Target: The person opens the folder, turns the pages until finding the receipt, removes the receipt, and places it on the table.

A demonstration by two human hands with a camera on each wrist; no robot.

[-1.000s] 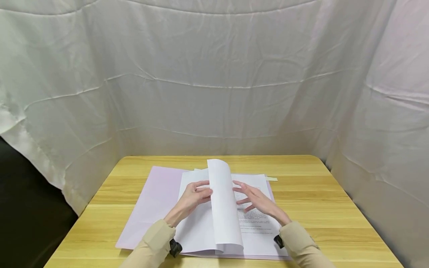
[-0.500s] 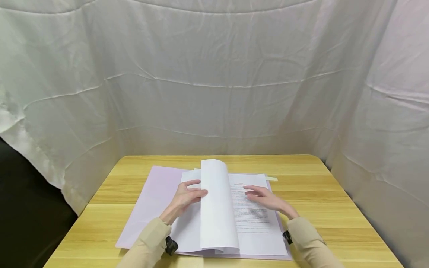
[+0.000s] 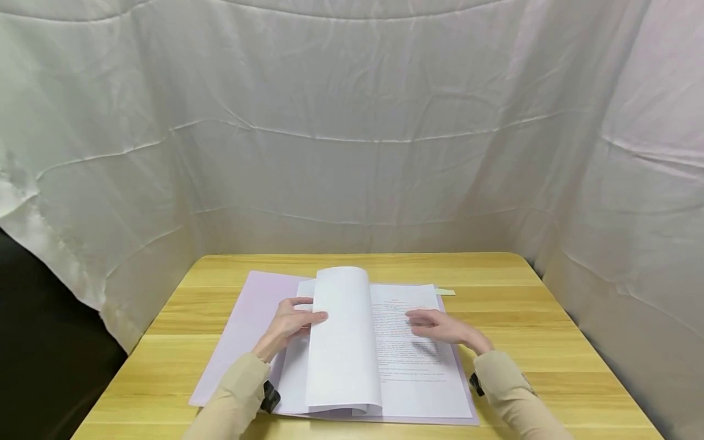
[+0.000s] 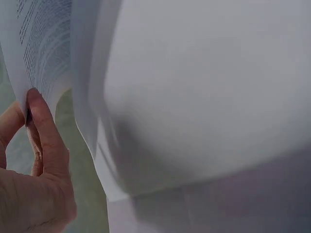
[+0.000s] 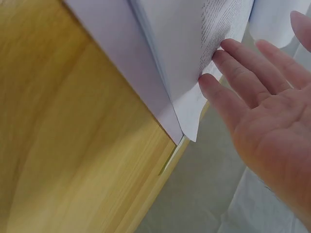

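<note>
A pale purple folder [image 3: 242, 342] lies spread on the table with white sheets inside. My left hand [image 3: 288, 321] pinches the left edge of a lifted sheet [image 3: 343, 336], thumb on its upper side. That sheet curls over leftward, its blank back showing. In the left wrist view, fingers [image 4: 46, 126] meet at the edge of the printed paper [image 4: 36, 53]. Over the right-hand printed page [image 3: 401, 366] is my right hand [image 3: 440, 327], holding nothing. The right wrist view shows its fingers extended and spread, fingertips [image 5: 209, 82] right at the printed page.
A pale tab [image 3: 446, 292] sticks out at the folder's upper right. The wooden table [image 3: 539, 348] extends on both sides of the folder. Grey-white curtains [image 3: 352, 183] surround the back and sides. Something black [image 3: 49, 318] shows at lower left.
My left hand has moved left, drawing the lifted sheet over with it and uncovering more printed page. The right hand has left the sheet and shifted right over the printed page.
</note>
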